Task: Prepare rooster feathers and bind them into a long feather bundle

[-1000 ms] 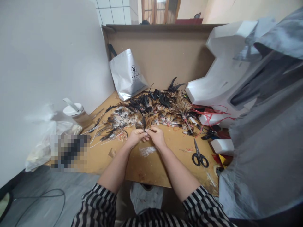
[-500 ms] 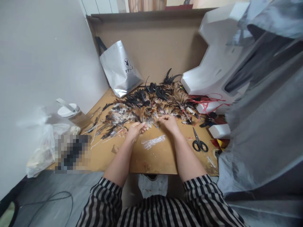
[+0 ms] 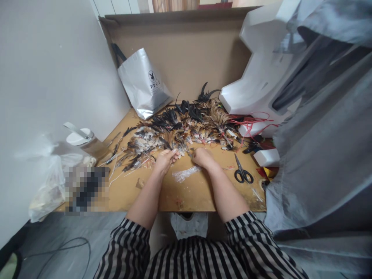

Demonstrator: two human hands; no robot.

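My left hand (image 3: 167, 159) is pinched closed at the front edge of a pile of brown, black and white feathers (image 3: 165, 135); small feathers show at its fingertips. Just to its right, my right hand (image 3: 202, 158) is closed, with its fingers curled under. What it grips, if anything, is too small to make out. A bundle of thin white strips (image 3: 186, 174) lies on the table (image 3: 186, 197) between my forearms. Black-handled scissors (image 3: 243, 174) rest to the right of my right hand, blades pointing away from me.
A silver bag (image 3: 143, 83) leans at the back left. On the left are a lidded container (image 3: 84, 138) and a plastic bag (image 3: 49, 186). Red strings (image 3: 251, 123), white foam blocks (image 3: 267, 157) and a grey cloth (image 3: 319, 155) take up the right side.
My right hand has moved slightly down toward me, and its fingers have curled in. My left hand keeps its pinch at the feathers. The whole view has shifted a little.
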